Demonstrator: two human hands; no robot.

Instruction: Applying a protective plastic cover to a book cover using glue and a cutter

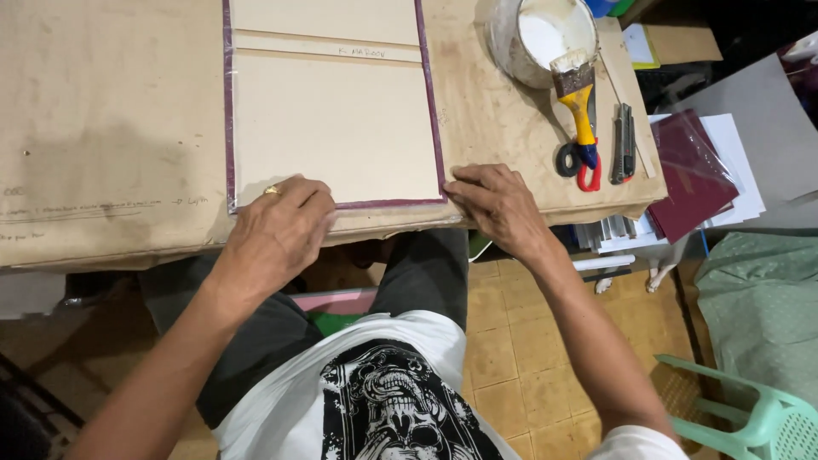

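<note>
While the left hand (281, 223) presses fingers curled on the board (336, 128) (near edge), the right hand (494, 204) lies flat.

A flat board (336, 128) lies on the bench (111, 102), at its near edge. A tub (541, 34) sits at the far right corner. A brush (578, 94) rests on the tub, a knife (624, 143) just right.

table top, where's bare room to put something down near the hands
The widest bare patch is the brown paper-covered table left of the board cover, above the left hand. A narrower strip lies between the cover's right edge and the glue tub, above the right hand. The far right is crowded: brush, scissors, utility knife.
</note>
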